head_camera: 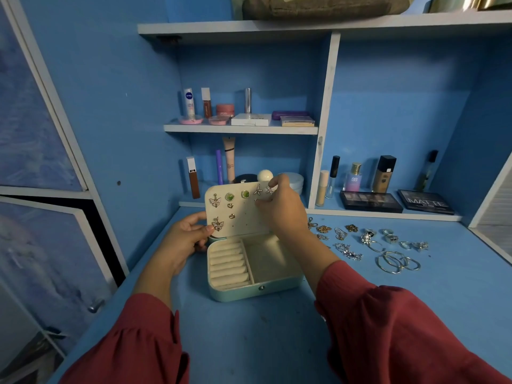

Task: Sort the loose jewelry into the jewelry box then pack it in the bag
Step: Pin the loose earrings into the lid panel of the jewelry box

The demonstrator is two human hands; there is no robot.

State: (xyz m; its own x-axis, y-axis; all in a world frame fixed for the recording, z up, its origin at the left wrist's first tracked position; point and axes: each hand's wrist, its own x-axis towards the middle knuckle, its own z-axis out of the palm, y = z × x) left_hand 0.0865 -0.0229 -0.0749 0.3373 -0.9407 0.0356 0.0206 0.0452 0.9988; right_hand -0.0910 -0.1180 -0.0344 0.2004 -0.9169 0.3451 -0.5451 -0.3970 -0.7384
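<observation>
Your left hand holds the left edge of the jewelry box lid, thumb on its face, keeping that padded panel upright, while your right hand pinches a starfish stud at the panel's top right corner, beside its twin. The jewelry box sits open on the table, its ring rolls on the left and its open compartment on the right holding nothing that shows. These studs are tiny, light and stiff, likely slippery between fingertips, so take each by the decorated head and steer the post straight in; the panel looks soft and will probably flex unless you brace it from behind. The remaining loose jewelry lies to the right on the table; the thin hoops look bendable, so lift them by the rim. No bag is in view.
</observation>
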